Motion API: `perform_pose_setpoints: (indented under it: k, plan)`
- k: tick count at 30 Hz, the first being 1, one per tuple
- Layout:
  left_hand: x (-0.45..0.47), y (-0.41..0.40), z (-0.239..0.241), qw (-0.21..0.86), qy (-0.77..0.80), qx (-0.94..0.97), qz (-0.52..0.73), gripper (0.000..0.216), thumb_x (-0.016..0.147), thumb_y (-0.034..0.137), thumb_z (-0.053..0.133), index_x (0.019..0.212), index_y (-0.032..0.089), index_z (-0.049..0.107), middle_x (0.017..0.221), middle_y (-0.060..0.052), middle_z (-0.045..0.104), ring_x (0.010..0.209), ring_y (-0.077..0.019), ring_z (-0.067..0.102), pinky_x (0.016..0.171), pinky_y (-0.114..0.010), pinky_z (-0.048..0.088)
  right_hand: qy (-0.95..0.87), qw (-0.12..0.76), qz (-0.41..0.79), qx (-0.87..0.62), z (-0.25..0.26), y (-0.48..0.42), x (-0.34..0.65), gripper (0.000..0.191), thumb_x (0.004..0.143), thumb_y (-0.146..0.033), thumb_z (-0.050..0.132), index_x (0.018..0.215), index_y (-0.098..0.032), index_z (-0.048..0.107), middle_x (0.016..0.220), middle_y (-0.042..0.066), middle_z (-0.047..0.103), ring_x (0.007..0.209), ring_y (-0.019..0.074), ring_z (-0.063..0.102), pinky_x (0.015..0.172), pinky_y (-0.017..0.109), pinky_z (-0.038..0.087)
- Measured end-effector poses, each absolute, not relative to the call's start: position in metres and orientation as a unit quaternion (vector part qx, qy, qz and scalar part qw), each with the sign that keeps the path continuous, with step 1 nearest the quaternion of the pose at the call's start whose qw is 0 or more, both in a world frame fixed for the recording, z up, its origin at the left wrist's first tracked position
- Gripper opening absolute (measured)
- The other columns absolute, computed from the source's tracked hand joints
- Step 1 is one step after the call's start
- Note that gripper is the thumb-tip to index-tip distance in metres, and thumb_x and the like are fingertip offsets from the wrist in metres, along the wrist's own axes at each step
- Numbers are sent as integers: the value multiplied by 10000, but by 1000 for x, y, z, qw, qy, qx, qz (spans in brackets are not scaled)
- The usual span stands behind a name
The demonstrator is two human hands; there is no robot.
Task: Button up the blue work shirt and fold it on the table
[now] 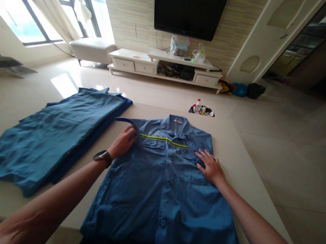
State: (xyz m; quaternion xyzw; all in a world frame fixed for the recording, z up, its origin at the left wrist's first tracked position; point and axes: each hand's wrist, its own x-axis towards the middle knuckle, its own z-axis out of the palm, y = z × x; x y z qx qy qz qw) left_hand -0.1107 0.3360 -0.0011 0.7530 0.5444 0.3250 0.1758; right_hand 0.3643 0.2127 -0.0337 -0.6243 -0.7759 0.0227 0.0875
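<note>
A blue work shirt point(146, 180) lies front up on the table, its collar pointing away from me and a yellow-green stripe running across the chest. My left hand point(123, 143), with a dark watch on its wrist, is closed on the fabric at the left shoulder edge. Beside those fingers a narrow fold of the sleeve curls up. On the other half of the chest my right hand point(209, 166) rests flat, fingers spread over the cloth near the pocket. The shirt's hem runs over the near table edge.
Several blue garments lie in a flat pile point(56, 132) on the left of the pale table point(236, 159). Past its far edge stands a bin point(202, 110) with a bottle in it. Farther back are a white TV cabinet point(144, 68), a television point(190, 7) and a padded bench point(92, 50).
</note>
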Motion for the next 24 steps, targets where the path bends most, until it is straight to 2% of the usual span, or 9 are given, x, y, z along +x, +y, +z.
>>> perform_pose_setpoints:
  k: [3,8,10,12,15,17,19,21,24]
  plan:
    - [-99,323,-13,166,398,886,171,248,908,302,525,1124,244,631,1460,-93,577,1427,-291,459,1238,-504,374,-780,96,22,-617,-35,213,366,547,998,-475,458,1533,-361,470,1646,22,428,1539,302,349,1182,579,347]
    - [-98,323,-23,175,424,871,175,648,961,551,510,1525,242,435,1681,-83,333,1538,-316,303,1275,-549,292,-779,94,26,-620,-33,213,365,546,997,-483,455,1530,-364,475,1643,17,433,1536,306,354,1176,582,355]
    - [-102,330,-18,186,455,854,172,624,1007,574,397,1538,251,452,1677,-80,345,1534,-309,316,1274,-541,290,-776,89,25,-624,-33,214,365,547,997,-479,455,1532,-366,472,1646,9,429,1538,304,351,1173,579,361]
    - [-102,339,-10,169,503,832,161,597,1026,562,330,1472,230,549,1588,-108,475,1476,-318,404,1244,-537,335,-774,87,25,-627,-33,214,365,547,999,-483,451,1534,-366,470,1649,6,423,1540,308,345,1173,582,358]
    - [-92,354,3,105,533,819,183,579,1018,500,366,1474,187,539,1510,-137,560,1420,-315,477,1216,-501,375,-774,87,27,-626,-34,215,364,550,1000,-489,447,1535,-364,470,1653,7,415,1545,321,332,1174,592,350]
    - [-80,364,6,94,513,831,195,640,1016,468,373,1576,160,394,1611,-140,457,1496,-298,404,1250,-471,332,-776,87,26,-624,-33,214,364,553,997,-487,449,1535,-359,473,1653,14,415,1546,332,325,1168,597,351]
    - [-68,372,4,134,492,845,158,717,1023,473,342,1639,118,242,1690,-150,324,1566,-283,300,1281,-448,282,-777,86,25,-623,-33,214,364,555,996,-482,448,1536,-356,473,1651,23,419,1547,342,318,1160,606,354]
    - [-62,379,-3,179,495,845,93,735,1028,501,303,1650,120,220,1714,-145,259,1597,-299,218,1296,-467,239,-777,82,24,-623,-33,213,365,559,998,-479,441,1544,-360,460,1654,24,414,1555,348,298,1150,619,360]
    - [-66,384,-15,196,515,834,27,722,1012,594,296,1643,242,289,1741,-74,188,1613,-376,66,1294,-576,160,-776,73,24,-626,-32,213,366,562,1003,-482,428,1554,-372,439,1665,8,394,1572,354,252,1143,635,363]
